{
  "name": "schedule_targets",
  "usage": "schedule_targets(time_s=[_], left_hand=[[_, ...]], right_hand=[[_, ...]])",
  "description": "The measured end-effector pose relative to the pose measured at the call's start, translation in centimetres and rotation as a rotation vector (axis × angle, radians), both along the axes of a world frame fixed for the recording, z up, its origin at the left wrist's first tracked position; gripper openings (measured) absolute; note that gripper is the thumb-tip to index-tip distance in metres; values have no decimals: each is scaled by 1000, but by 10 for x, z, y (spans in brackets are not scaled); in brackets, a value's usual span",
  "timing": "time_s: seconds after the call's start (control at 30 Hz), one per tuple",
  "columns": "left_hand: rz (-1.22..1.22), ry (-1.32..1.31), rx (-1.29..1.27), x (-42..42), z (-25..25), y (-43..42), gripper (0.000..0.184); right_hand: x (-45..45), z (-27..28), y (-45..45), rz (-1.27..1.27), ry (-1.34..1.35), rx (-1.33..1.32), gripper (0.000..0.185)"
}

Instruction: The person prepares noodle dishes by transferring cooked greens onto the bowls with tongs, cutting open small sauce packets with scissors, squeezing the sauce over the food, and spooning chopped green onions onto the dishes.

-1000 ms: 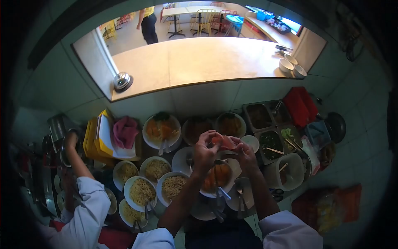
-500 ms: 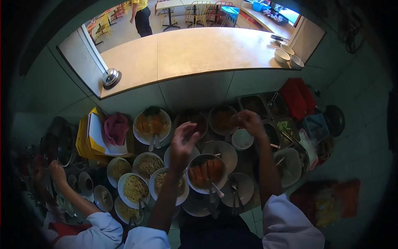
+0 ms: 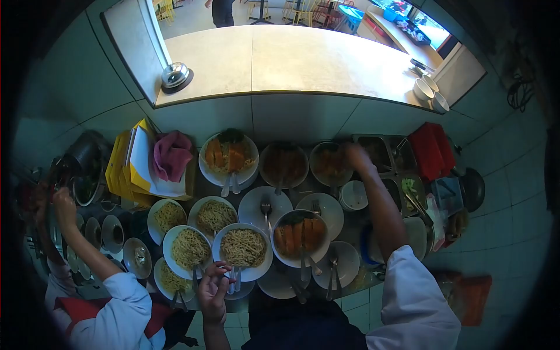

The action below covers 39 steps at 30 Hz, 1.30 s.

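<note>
My left hand (image 3: 213, 293) is at the counter's front edge, palm up. Its fingers are loosely bent and apart, beside the spoon and fork handles (image 3: 235, 279) of a noodle bowl (image 3: 242, 252). I see nothing held in it. At the back right my right hand (image 3: 357, 157), smeared by motion, is at the right rim of a bowl of reddish food (image 3: 330, 164), close to the steel food pans (image 3: 373, 150). Its fingers cannot be made out. Between my arms stands a bowl with sliced, breaded cutlet (image 3: 300, 236), with cutlery leaning in it.
Several noodle bowls (image 3: 188, 248) stand to the left. At the back are another cutlet bowl (image 3: 228, 157) and a dark red bowl (image 3: 284, 166). A pink cloth (image 3: 172, 156) lies on yellow folders. A co-worker's arm (image 3: 87, 245) reaches in at far left. A bell (image 3: 176, 77) sits on the ledge.
My left hand has drawn back from above the bowls to the front edge. My right hand has stayed near the back right bowl and moved slightly. The view has shifted.
</note>
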State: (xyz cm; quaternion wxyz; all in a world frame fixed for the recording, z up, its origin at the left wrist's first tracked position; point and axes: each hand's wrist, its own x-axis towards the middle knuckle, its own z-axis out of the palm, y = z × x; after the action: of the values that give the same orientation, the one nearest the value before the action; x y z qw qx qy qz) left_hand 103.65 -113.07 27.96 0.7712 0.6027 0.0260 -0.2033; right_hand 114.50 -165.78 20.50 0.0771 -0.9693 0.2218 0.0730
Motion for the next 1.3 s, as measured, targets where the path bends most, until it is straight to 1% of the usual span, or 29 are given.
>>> schedule_targets(time_s=[0.1,0.17,0.2,0.27,0.3,0.37,0.4,0.47,0.5,0.57,0.6,0.67,0.7,0.77,0.8,0.87,1.0,1.07,1.13,1.2,1.27,1.3], left_hand=[[19,-3,-26,2,4,-4,18],[25,-8,-41,6,9,-5,18],[23,-26,-46,8,10,-5,17],[20,-44,-52,11,12,-5,17],[23,-54,-60,13,13,-5,17],[23,-64,-68,15,14,-4,16],[31,-76,-69,16,14,-3,16],[39,-87,-70,17,16,-2,16],[48,-73,-73,17,17,-1,16],[58,-57,-76,17,17,1,17],[64,-55,-77,18,15,2,17],[70,-52,-81,18,12,3,17],[69,-56,-78,19,11,3,17],[65,-61,-77,19,11,2,17],[58,-69,-79,20,12,1,17],[52,-80,-83,20,13,0,17],[58,-70,-95,21,12,2,17],[68,-58,-95,21,13,4,17],[73,-49,-87,22,14,6,16],[79,-50,-92,22,12,9,16],[86,-55,-95,22,10,10,16],[87,-55,-97,21,9,11,16]], right_hand=[[4,5,2,-28,72,-20,30],[2,26,7,-49,230,-112,32],[3,31,9,-43,231,-115,32],[5,36,9,-138,202,-208,31],[5,34,6,-138,202,-210,31],[7,17,-10,-59,5,-171,32],[9,8,-20,-60,5,-172,32],[14,-10,-37,113,-51,-283,31],[18,-17,-41,115,-51,-284,31],[22,-14,-35,134,-141,-173,29],[23,-12,-33,135,-139,-173,29],[26,23,1,238,-66,-60,23],[29,28,9,237,-64,-61,23],[35,37,21,207,214,-92,24],[32,41,29,206,215,-93,24],[26,49,45,292,-20,-199,27],[31,31,33,320,85,-167,35],[31,7,15,443,17,-204,32],[33,-11,-3,435,-7,-157,31],[31,-13,-14,424,-32,-110,29],[29,-8,-18,479,-5,-281,29],[26,-6,-20,482,-5,-283,29]])
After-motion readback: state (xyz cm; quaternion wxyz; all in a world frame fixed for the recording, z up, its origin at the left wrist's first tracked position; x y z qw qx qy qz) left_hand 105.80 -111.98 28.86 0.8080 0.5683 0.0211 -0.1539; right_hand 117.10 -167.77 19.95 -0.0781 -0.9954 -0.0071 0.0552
